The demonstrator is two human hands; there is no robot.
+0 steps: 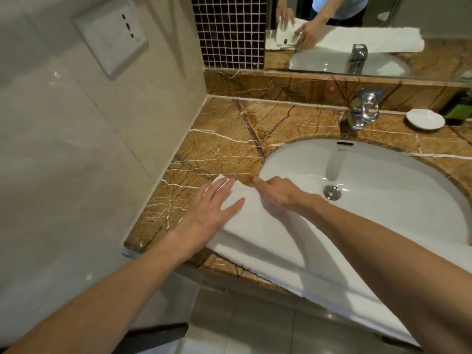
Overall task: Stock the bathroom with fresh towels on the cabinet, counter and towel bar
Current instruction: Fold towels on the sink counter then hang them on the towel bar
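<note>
towel [268, 233] end is running hidden under right forearm [383, 246] | left hand [212, 213] is pressing it flat, fingers spread | right hand [281, 194] is touching its edge, grip unclear

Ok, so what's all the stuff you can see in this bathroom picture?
towel: one, white, folded, along the counter's front edge, over the sink's front rim
counter: one, brown veined marble, against the left wall
sink: one, white, set in the counter
drain: one, chrome, in the sink's bottom
faucet: one, chrome, behind the sink
small dish: one, white, right of the faucet
bottle: one, dark green, far right, partly cut off
mirror: one, above the counter
mosaic tiles: many, dark brown, left of the mirror
wall socket: one, white, left wall
left grip: bare hand, flat on the towel's left end
right grip: bare hand, on the towel's far edge
</note>
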